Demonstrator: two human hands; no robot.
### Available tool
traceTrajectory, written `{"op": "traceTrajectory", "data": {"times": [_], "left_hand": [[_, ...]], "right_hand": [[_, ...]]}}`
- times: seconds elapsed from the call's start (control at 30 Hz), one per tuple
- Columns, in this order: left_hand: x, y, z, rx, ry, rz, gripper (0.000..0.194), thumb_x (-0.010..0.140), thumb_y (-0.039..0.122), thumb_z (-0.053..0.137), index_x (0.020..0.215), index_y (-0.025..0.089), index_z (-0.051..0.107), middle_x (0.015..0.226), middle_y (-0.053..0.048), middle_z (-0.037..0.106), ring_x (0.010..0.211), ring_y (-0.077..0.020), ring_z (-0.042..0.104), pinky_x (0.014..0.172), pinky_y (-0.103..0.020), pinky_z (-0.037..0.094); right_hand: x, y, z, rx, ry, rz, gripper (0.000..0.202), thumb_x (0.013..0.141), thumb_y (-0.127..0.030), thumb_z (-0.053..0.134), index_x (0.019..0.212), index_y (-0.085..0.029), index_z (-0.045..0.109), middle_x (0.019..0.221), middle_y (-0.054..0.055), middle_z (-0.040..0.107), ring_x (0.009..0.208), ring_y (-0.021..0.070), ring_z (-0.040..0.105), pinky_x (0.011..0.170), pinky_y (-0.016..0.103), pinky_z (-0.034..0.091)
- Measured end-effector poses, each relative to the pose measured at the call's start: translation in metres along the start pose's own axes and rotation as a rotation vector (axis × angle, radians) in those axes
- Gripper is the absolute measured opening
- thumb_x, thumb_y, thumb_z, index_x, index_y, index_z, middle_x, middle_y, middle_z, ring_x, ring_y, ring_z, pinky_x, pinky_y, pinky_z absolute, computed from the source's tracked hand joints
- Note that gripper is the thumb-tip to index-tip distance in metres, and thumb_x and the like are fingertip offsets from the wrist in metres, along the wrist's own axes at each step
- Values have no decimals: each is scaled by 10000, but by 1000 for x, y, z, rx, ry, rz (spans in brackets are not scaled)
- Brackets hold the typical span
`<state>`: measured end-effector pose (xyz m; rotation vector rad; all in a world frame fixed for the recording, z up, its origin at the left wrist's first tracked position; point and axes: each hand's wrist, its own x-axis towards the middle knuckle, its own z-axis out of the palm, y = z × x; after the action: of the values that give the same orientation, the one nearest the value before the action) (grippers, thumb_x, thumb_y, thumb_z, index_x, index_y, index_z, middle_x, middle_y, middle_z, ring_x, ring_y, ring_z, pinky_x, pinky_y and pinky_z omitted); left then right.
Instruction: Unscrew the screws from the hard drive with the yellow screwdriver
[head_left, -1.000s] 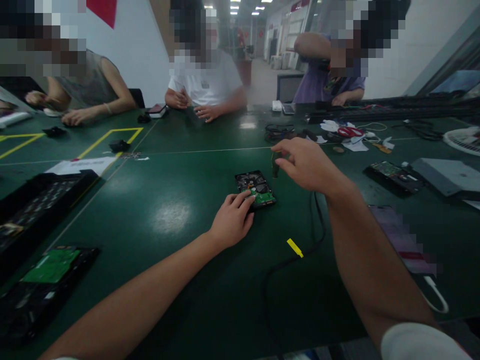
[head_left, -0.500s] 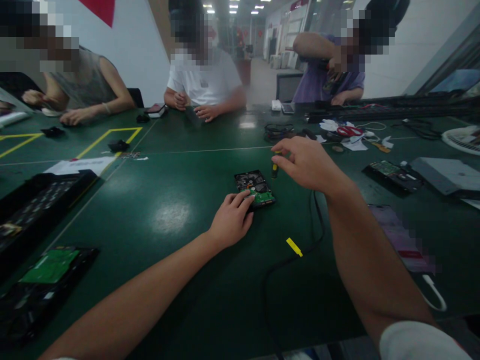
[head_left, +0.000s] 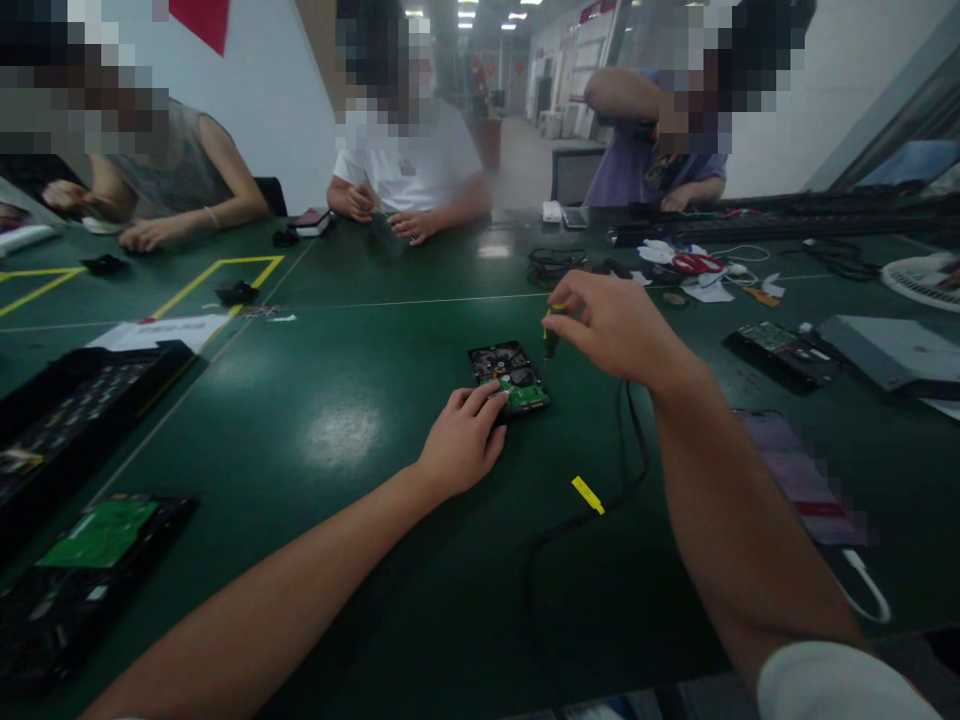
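Observation:
A hard drive (head_left: 510, 362) lies on the green table with its green circuit board facing up. My left hand (head_left: 466, 435) has its fingers over the near left corner of the drive and its thumb by the near edge, holding it against the table. To the right of the drive, my right hand (head_left: 600, 315) pinches a small yellow and black screwdriver (head_left: 550, 338) by its upper end, between thumb and fingers. The screwdriver points down beside the drive, and its thin tip is too faint to place exactly.
A black cable (head_left: 637, 440) with a yellow tag (head_left: 588, 495) runs near my right forearm. Another hard drive (head_left: 784, 352) and a phone (head_left: 795, 465) lie right. Left are a larger drive (head_left: 97, 535) and a long black casing (head_left: 90, 420). Several people sit opposite.
The screwdriver has turned slightly in my right hand's fingers, which have shifted a little on its top. My left hand and the hard drive stay put.

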<state>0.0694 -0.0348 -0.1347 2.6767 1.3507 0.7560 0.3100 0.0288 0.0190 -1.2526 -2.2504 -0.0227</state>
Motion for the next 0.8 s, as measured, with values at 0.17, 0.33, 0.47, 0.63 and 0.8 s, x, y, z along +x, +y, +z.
{"op": "traceTrajectory", "data": {"times": [0.17,0.33,0.47,0.63,0.8], "left_hand": [[0,1,-1,-3,4,-4,485,1015,286,538,1490,188,522,1534,-141,544,1332,-350,513,1123,-561,501],[1,1,-1,-1,-7,-3,489,1017,286,530,1493,176,519,1533,-149,543,1338,-348,511,1125,-556,500],[1,0,0,4,-8,-2,489,1021,293,526,1497,180,516,1541,-141,537,1340,-346,507,1130,-551,497],[1,1,0,16,-9,-7,491,1022,293,532,1495,163,520,1546,-141,534,1338,-347,504,1133,-542,494],[0,1,0,18,-10,-5,483,1023,290,533,1490,169,521,1546,-138,536,1335,-349,509,1132,-548,495]], "right_hand": [[0,0,0,-27,-6,-19,192,877,-233,674,1060,-199,722,1034,105,775,935,314,703,851,432,495],[0,-2,1,23,20,47,164,863,-224,690,1024,-198,700,1007,109,773,914,309,715,840,425,517],[0,-3,1,60,19,40,217,865,-201,698,1079,-185,676,1011,108,776,889,286,721,825,402,522],[0,-2,3,-11,14,3,165,889,-235,681,1047,-190,698,991,97,785,896,295,723,825,406,505],[1,0,3,-58,13,-2,206,878,-185,644,1069,-182,719,993,96,789,887,297,719,844,419,491]]}}
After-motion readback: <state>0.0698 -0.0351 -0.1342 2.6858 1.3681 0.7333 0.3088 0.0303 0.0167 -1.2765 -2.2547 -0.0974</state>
